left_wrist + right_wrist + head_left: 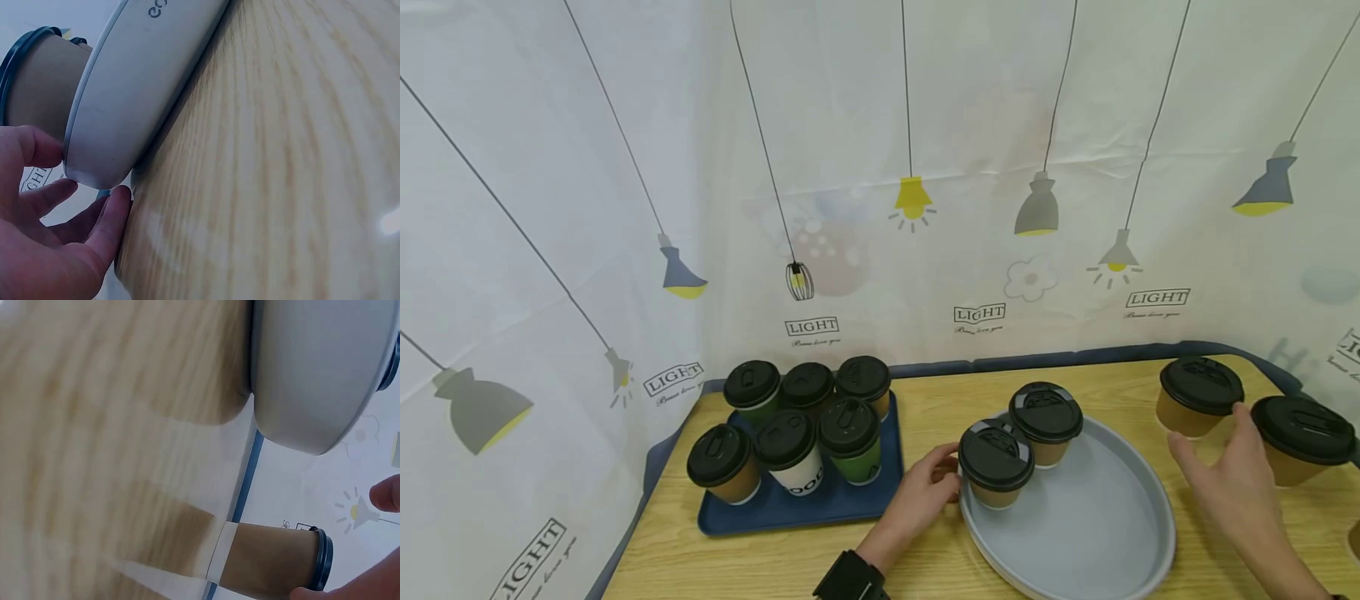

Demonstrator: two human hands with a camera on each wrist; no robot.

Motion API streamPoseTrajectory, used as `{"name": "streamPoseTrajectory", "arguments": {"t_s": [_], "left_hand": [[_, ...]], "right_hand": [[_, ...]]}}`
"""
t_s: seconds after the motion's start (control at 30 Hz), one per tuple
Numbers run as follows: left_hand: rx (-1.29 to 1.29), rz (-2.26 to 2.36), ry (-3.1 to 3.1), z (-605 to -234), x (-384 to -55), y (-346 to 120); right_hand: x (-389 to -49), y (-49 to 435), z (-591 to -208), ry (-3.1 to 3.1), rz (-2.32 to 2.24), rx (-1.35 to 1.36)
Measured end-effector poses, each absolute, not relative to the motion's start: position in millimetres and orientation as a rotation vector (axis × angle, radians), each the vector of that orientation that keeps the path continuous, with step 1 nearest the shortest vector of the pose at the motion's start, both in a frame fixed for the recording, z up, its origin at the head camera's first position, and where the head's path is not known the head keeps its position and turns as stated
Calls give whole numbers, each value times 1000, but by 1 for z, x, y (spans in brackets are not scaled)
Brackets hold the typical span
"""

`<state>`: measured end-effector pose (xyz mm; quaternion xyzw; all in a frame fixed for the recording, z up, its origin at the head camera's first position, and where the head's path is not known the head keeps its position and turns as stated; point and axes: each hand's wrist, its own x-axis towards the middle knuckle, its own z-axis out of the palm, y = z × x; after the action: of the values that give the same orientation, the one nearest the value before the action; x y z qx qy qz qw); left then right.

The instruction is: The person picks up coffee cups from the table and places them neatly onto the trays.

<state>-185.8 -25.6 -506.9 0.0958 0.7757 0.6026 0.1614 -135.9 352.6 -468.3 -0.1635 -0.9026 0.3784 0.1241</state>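
My left hand [923, 490] grips the left rim of a round grey tray [1105, 533], its fingers curled at the edge; the left wrist view shows thumb and fingertips against the tray's wall [125, 94]. Two brown paper coffee cups with black lids, a front one [997, 493] and a rear one [1051, 452], stand upright on this tray. At the right, my right hand [1236, 483] has thumb and forefinger spread beside another lidded brown coffee cup [1187, 417]. In the right wrist view a fingertip is close to that cup's [269, 556] lid; contact is unclear.
A blue rectangular tray [880, 500] on the left holds several lidded coffee cups, brown, white and green. One more lidded brown cup [1292, 468] stands right of my right hand. Behind the wooden table [940, 400] hangs a printed cloth [880, 108].
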Motion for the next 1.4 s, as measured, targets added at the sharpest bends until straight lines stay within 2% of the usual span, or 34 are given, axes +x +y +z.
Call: {"name": "streamPoseTrajectory", "arguments": {"t_s": [0.53, 1.4], "left_hand": [[285, 1678, 2233, -506, -186, -26], [235, 1706, 2162, -507, -188, -27]], "right_hand": [[-156, 363, -460, -2658, 1378, -722], [-189, 367, -472, -2472, 1438, -710]]}}
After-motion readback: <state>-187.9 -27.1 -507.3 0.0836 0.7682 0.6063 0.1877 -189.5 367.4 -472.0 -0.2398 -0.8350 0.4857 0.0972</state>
